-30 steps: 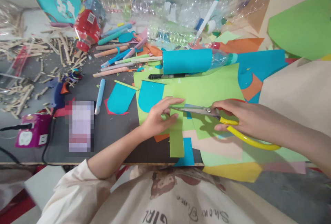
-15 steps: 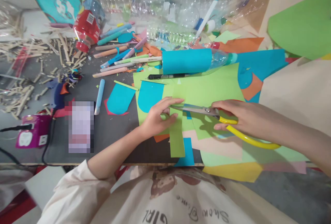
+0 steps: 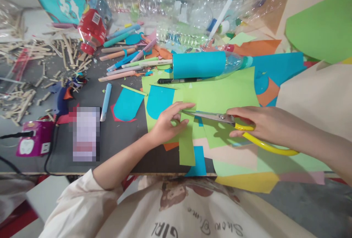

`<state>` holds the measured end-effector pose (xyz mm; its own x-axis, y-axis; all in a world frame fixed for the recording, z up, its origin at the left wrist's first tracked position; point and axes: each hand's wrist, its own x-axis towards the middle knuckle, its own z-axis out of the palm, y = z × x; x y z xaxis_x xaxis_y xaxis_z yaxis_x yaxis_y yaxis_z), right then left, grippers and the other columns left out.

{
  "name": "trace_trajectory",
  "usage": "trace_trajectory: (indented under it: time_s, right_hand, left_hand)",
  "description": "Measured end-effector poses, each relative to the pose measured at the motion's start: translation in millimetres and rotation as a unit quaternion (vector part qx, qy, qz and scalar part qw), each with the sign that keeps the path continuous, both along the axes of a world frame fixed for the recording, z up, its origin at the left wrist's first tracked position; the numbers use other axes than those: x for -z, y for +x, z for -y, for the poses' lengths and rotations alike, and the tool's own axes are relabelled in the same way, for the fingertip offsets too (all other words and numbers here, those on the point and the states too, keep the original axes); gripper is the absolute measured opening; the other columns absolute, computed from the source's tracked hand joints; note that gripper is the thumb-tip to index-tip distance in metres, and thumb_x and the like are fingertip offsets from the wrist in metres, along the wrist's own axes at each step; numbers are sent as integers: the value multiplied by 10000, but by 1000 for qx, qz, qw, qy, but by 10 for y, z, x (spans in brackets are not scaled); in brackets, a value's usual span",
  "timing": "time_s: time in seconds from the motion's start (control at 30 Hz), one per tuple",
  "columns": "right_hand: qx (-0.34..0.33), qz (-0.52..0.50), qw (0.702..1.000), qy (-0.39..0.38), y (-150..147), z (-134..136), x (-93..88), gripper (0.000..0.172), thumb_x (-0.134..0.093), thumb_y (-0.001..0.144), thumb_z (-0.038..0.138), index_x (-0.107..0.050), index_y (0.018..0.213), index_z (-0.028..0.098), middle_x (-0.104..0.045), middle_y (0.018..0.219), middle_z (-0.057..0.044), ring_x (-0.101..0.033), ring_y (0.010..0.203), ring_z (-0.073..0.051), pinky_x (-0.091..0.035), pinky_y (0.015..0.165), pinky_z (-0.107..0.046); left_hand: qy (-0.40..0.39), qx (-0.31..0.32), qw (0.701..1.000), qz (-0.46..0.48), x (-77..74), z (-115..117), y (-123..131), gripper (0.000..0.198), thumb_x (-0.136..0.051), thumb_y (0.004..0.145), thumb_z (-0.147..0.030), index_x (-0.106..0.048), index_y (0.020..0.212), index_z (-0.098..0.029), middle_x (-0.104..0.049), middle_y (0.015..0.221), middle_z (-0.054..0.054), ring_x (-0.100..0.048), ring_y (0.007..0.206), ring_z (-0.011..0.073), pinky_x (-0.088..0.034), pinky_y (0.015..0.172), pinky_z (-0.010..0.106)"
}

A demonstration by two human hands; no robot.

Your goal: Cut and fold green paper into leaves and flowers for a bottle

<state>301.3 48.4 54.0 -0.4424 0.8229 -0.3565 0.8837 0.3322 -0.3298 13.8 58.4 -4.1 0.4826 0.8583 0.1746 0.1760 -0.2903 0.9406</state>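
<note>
My left hand (image 3: 169,121) is closed on a green paper strip (image 3: 187,152), which hangs down toward the table's front edge. In my right hand (image 3: 254,119) is a pair of scissors (image 3: 210,115) with yellow handles. The metal blades point left across the strip, and their tips come close to my left fingers. Blades look almost closed; whether paper lies between them is hard to tell. Just beyond my left hand lie two blue paper pieces with rounded ends, one on green paper (image 3: 160,102) and one on the dark tabletop (image 3: 128,103).
A clear bottle wrapped in blue paper (image 3: 199,64) lies behind my hands, beside a black pen (image 3: 177,81). Coloured markers (image 3: 121,58), wood sticks (image 3: 26,102) and a red-labelled bottle (image 3: 92,29) are farther left. A phone (image 3: 86,133) and a purple box (image 3: 35,139) sit at left.
The scissors and my right hand have shifted slightly to the right. The lower end of the green strip has moved a little left and up.
</note>
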Motion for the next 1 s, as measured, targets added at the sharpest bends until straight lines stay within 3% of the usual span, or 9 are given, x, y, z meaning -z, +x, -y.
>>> trace_trajectory:
  time_s: [0.33, 0.5, 0.6, 0.7, 0.83, 1.0]
  right_hand:
    - [-22, 27, 999, 20, 59, 22, -66, 422, -473, 894, 643, -638, 1098, 313, -739, 926, -33, -689, 672, -229, -457, 524, -295]
    - [33, 39, 998, 25, 185, 22, -19, 407, -471, 890, 595, -598, 1136, 296, -716, 1085, -71, -705, 882, -273, -525, 661, -347]
    - [89, 78, 991, 67, 282, 10, 45, 396, -482, 881, 575, -585, 1134, 287, -702, 1137, -94, -689, 971, -302, -523, 730, -379]
    - [102, 116, 982, 105, 344, 5, 82, 358, -505, 884, 522, -579, 1127, 269, -698, 1147, -119, -668, 1030, -317, -505, 758, -376]
    - [106, 120, 982, 98, 370, 18, 104, 340, -533, 883, 469, -580, 1143, 254, -694, 1151, -128, -669, 1030, -313, -490, 724, -361]
    - [115, 90, 985, 93, 361, 21, 172, 342, -529, 880, 486, -583, 1133, 263, -686, 1194, -115, -666, 1042, -310, -502, 761, -377]
  left_hand:
    - [-7, 3, 1000, -3, -12, -14, -10, 357, -554, 892, -173, -600, 1244, -212, -646, 1159, 100, -420, 585, 56, -381, 502, 185]
    - [-29, -50, 998, -29, -13, -52, -20, 339, -559, 890, -196, -602, 1225, -230, -648, 1206, 82, -359, 538, 43, -381, 509, 196]
    - [-36, -83, 995, -29, -5, -78, -24, 316, -566, 899, -230, -602, 1213, -245, -637, 1237, 75, -307, 505, 36, -358, 488, 206]
    - [-60, -98, 993, -4, 15, -99, -32, 294, -547, 906, -230, -606, 1194, -246, -636, 1241, 74, -290, 481, 28, -350, 471, 213]
    - [-42, -112, 993, 16, 81, -120, -42, 354, -579, 882, -244, -587, 1237, -246, -637, 1242, 88, -442, 555, 45, -435, 544, 217]
    - [19, -116, 993, 24, 144, -123, -44, 567, -579, 907, -291, -398, 1444, -309, -469, 1506, 137, -666, 908, 141, -548, 750, 262]
